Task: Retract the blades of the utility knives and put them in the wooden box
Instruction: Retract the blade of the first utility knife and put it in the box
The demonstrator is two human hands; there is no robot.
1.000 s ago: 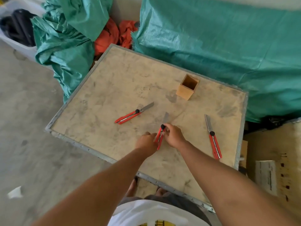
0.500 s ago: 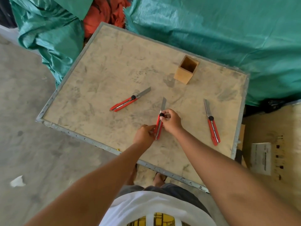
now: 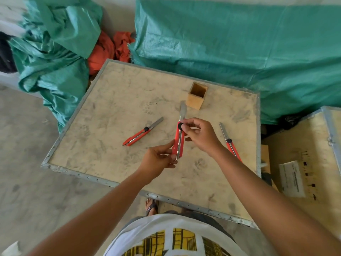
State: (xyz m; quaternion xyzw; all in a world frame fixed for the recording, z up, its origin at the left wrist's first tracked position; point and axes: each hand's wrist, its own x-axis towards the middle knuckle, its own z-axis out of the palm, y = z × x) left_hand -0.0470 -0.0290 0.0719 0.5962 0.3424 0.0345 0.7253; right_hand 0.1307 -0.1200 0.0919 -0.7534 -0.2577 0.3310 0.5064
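Red-handled utility knife [image 3: 179, 140], blade extended, gripped at base by left hand [image 3: 158, 160]; black knob pinched by right hand [image 3: 200, 134].

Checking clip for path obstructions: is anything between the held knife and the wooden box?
Nothing visible. The held knife, gripped by the left hand and right hand, points its extended blade at the wooden box, and only bare tabletop lies between them.

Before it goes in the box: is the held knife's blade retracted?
Not retracted: the held knife shows its grey blade extended beyond the black knob.
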